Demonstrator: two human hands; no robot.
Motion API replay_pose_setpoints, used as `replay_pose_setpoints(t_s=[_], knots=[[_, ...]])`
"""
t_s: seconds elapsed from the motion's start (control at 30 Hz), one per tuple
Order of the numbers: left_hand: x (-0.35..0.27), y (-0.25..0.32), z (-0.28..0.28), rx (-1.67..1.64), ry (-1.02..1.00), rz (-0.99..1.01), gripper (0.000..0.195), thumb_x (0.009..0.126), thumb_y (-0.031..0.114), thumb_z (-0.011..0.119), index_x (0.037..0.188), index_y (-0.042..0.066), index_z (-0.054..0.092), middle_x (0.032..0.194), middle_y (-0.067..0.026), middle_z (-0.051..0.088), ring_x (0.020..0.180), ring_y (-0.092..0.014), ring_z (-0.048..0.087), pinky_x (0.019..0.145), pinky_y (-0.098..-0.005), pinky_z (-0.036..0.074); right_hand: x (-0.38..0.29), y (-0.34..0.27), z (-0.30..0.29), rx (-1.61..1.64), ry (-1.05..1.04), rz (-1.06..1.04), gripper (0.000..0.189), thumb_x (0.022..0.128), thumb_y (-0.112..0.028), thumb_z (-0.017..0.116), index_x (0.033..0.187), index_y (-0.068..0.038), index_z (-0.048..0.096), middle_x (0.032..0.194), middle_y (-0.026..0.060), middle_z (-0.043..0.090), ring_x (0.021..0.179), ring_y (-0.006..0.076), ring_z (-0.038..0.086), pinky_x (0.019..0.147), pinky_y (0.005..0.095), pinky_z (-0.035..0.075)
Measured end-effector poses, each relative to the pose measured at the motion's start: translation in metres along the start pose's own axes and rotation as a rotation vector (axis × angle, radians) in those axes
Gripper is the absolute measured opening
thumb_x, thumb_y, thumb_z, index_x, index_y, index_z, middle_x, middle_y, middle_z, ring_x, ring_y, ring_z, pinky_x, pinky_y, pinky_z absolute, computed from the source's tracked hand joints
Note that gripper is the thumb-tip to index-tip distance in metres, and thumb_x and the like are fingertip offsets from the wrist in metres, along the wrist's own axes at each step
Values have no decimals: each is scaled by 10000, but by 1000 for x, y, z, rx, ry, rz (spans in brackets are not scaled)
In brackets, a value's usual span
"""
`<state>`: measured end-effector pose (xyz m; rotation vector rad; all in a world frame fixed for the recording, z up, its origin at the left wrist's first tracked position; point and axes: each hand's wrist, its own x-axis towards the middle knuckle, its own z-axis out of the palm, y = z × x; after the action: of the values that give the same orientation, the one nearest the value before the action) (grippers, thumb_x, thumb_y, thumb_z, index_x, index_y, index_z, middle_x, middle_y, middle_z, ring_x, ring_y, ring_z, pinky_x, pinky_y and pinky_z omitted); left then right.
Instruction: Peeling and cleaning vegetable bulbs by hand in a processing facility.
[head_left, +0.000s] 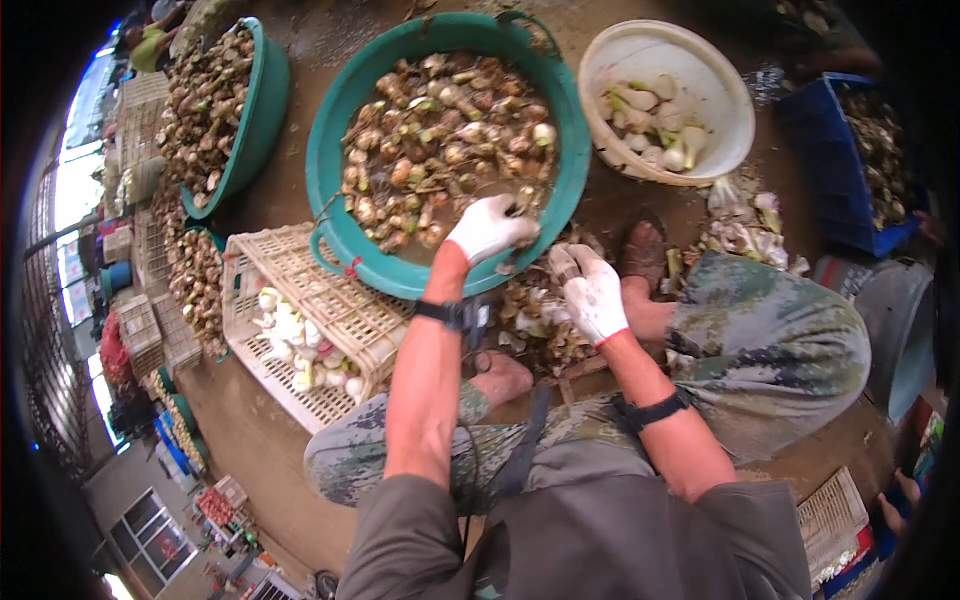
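My left hand (493, 229), in a white glove, is at the near rim of a large green plastic tub (450, 279), its fingers curled; what they hold, if anything, is hidden. In the tub, unpeeled garlic bulbs (450, 135) lie in murky water. To its right my right hand (589, 289), gloved too, hovers over a pile of garlic skins (547, 319) between my feet. Its fingers are bent, and a dark patch shows at them; whether it holds something cannot be made out. Cleaned garlic bulbs (664, 124) lie in a white round basin (742, 142) beyond.
A tilted, cream plastic crate (322, 262) with peeled white bulbs (300, 337) stands left of the tub. A second green tub (270, 112) full of garlic is at upper left. A blue bin (825, 165) and grey bucket (877, 300) stand at right. People are partly visible at the edges.
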<state>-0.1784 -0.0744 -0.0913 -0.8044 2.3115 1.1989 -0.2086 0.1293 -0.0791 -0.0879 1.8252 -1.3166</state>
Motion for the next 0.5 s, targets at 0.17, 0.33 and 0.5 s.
replay_pose_setpoints(t_s=[0.17, 0.33, 0.5], knots=[[-78, 56, -1, 125, 1, 103, 454, 704, 331, 700, 988, -21, 657, 873, -237, 669, 834, -327, 672, 771, -396, 509, 4, 11, 5, 394, -118, 142, 388, 968, -412, 566, 1105, -54, 629, 854, 19, 615, 661, 115, 572, 552, 259, 475], [-106, 67, 25, 72, 135, 160, 507, 689, 290, 688, 1069, -39, 620, 929, -273, 661, 902, -389, 661, 809, -404, 515, -1, 20, -4, 293, -211, -50, 425, 991, -360, 536, 1083, 43, 633, 921, 70, 664, 862, 112, 614, 763, 256, 491], [-140, 51, 42, 157, 250, 203, 736, 699, 373, 747, 1267, -27, 505, 1000, -267, 640, 974, -413, 622, 853, -457, 506, -16, 10, 3, 381, -263, -43, 436, 984, -387, 537, 1087, 23, 645, 904, 79, 669, 790, 130, 594, 663, 292, 490]])
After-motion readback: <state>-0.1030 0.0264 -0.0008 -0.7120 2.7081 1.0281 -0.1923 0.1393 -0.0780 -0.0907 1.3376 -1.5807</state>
